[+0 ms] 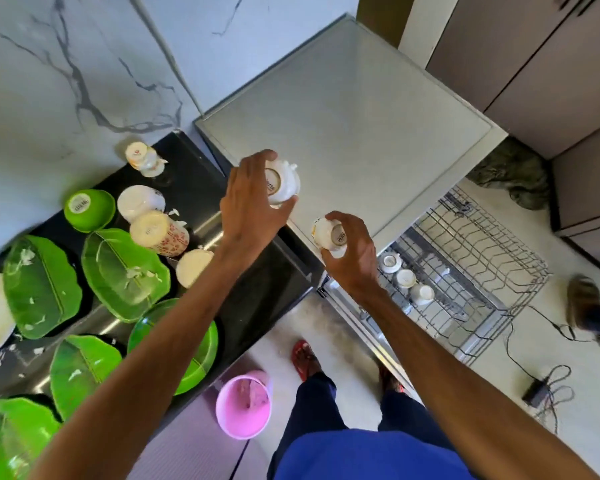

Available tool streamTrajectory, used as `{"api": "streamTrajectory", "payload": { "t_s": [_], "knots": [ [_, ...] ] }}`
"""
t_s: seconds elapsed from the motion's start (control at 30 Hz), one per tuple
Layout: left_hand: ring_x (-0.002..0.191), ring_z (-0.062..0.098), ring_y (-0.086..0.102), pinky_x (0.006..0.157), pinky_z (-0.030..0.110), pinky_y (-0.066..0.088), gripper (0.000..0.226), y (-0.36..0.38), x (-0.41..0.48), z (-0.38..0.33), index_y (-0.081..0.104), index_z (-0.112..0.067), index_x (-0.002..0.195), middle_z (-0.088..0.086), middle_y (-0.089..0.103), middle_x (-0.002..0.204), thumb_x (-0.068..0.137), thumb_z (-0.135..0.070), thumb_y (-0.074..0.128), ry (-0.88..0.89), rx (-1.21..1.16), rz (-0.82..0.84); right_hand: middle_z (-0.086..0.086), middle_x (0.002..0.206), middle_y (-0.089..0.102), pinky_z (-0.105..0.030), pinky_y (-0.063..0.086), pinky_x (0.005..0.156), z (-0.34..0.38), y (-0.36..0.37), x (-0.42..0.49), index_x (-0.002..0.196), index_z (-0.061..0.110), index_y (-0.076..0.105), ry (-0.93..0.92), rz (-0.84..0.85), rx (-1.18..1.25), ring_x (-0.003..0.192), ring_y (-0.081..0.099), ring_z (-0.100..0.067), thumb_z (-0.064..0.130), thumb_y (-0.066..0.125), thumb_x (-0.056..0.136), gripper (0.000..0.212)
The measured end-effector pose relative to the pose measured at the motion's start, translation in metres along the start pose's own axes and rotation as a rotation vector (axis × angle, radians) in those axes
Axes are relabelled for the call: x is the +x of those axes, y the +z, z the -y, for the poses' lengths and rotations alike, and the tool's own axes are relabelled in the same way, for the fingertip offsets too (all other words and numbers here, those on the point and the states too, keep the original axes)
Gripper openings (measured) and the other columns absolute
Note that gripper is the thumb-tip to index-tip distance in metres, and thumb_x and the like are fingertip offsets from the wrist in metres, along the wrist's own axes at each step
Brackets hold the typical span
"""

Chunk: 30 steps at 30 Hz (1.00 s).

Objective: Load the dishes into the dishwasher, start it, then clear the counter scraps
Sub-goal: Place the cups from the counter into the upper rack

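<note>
Cup (284, 181) clasped in left hand (252, 207), second cup (328, 233) clasped in right hand (354, 254), seemingly inverted

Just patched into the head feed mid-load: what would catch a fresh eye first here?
At centre, the left hand grips one upturned white cup and the right hand grips a second cup, nearer the pulled-out wire rack at right, where three small cups already sit. Bright green leaf plates flecked with scraps crowd the black counter at left.
</note>
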<state>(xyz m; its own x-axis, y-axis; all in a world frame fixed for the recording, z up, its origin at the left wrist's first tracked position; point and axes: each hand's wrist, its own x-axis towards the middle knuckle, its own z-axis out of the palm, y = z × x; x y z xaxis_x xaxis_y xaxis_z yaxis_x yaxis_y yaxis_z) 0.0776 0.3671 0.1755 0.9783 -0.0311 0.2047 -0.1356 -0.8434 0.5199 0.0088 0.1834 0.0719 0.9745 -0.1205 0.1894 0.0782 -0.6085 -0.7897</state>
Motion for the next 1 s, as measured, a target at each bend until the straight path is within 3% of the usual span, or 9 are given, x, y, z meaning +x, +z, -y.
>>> {"api": "streamTrajectory", "payload": {
  "t_s": [0.13,0.23,0.33,0.47,0.57,0.67,0.83,0.9,1.0],
  "knots": [
    [0.114,0.015,0.053,0.08,0.026,0.045,0.075,0.026,-0.04,-0.07,0.047,-0.027,0.131,-0.006,0.057,0.128,0.069,-0.042,0.086,0.003,-0.089,0.09,-0.004,0.126,0.057,-0.01,0.049,0.079,-0.033,-0.058,-0.02,0.126,0.016,0.057,-0.014,-0.042,-0.034,0.106,0.061,-0.016,0.003,0.079,0.069,0.062],
    [0.112,0.015,0.054,0.08,0.029,0.05,0.074,0.054,-0.081,-0.124,0.048,-0.028,0.13,-0.008,0.058,0.125,0.068,-0.042,0.085,-0.001,-0.108,0.123,-0.006,0.127,0.057,-0.019,0.052,0.065,-0.07,-0.111,-0.048,0.126,0.014,0.058,0.017,-0.046,-0.083,0.096,0.058,-0.007,0.0,0.079,0.069,0.063],
    [0.11,0.016,0.054,0.08,0.032,0.049,0.071,0.093,-0.12,-0.173,0.05,-0.029,0.128,-0.011,0.057,0.122,0.067,-0.038,0.084,-0.022,-0.125,0.189,-0.005,0.126,0.058,-0.023,0.053,0.061,-0.112,-0.16,-0.078,0.126,0.014,0.059,0.093,-0.037,-0.105,0.092,0.05,0.001,0.0,0.079,0.067,0.064],
    [0.114,0.016,0.052,0.086,0.034,0.048,0.071,0.158,-0.163,-0.224,0.049,-0.029,0.13,-0.008,0.056,0.125,0.067,-0.039,0.08,-0.038,-0.132,0.313,-0.004,0.122,0.06,-0.028,0.055,0.068,-0.17,-0.211,-0.109,0.125,0.017,0.059,0.189,-0.008,-0.141,0.097,0.049,0.001,0.0,0.078,0.067,0.064],
    [0.113,0.018,0.051,0.088,0.032,0.044,0.071,0.206,-0.189,-0.252,0.047,-0.028,0.126,-0.006,0.056,0.123,0.065,-0.036,0.08,-0.088,-0.123,0.407,-0.004,0.123,0.06,-0.03,0.054,0.076,-0.213,-0.239,-0.131,0.126,0.021,0.058,0.296,-0.004,-0.132,0.1,0.056,-0.011,0.003,0.079,0.066,0.065],
    [0.115,0.022,0.048,0.086,0.033,0.04,0.073,0.254,-0.208,-0.262,0.041,-0.027,0.126,-0.001,0.054,0.123,0.065,-0.035,0.08,-0.156,-0.076,0.541,-0.005,0.12,0.062,-0.028,0.051,0.076,-0.251,-0.252,-0.15,0.126,0.02,0.058,0.371,-0.028,-0.135,0.101,0.058,-0.018,0.006,0.081,0.066,0.066],
    [0.12,0.026,0.046,0.096,0.039,0.046,0.077,0.331,-0.226,-0.251,0.037,-0.019,0.132,0.006,0.053,0.127,0.07,-0.032,0.082,-0.133,-0.016,0.658,-0.005,0.114,0.065,-0.02,0.045,0.077,-0.306,-0.247,-0.165,0.12,0.016,0.059,0.467,-0.149,-0.132,0.099,0.058,-0.018,0.01,0.084,0.067,0.059],
    [0.118,0.025,0.048,0.092,0.04,0.051,0.076,0.36,-0.23,-0.242,0.037,-0.02,0.132,0.007,0.056,0.125,0.071,-0.03,0.082,-0.117,-0.022,0.654,-0.004,0.113,0.065,-0.028,0.051,0.076,-0.329,-0.24,-0.169,0.12,0.015,0.059,0.484,-0.195,-0.137,0.101,0.058,-0.023,0.01,0.085,0.066,0.061],
    [0.116,0.023,0.049,0.087,0.028,0.047,0.073,0.4,-0.231,-0.225,0.038,-0.02,0.133,0.007,0.058,0.123,0.075,-0.031,0.081,-0.073,-0.041,0.631,-0.004,0.113,0.066,-0.034,0.053,0.075,-0.358,-0.224,-0.171,0.12,0.014,0.059,0.531,-0.225,-0.136,0.103,0.059,-0.028,0.008,0.087,0.064,0.063]
  ]
}}
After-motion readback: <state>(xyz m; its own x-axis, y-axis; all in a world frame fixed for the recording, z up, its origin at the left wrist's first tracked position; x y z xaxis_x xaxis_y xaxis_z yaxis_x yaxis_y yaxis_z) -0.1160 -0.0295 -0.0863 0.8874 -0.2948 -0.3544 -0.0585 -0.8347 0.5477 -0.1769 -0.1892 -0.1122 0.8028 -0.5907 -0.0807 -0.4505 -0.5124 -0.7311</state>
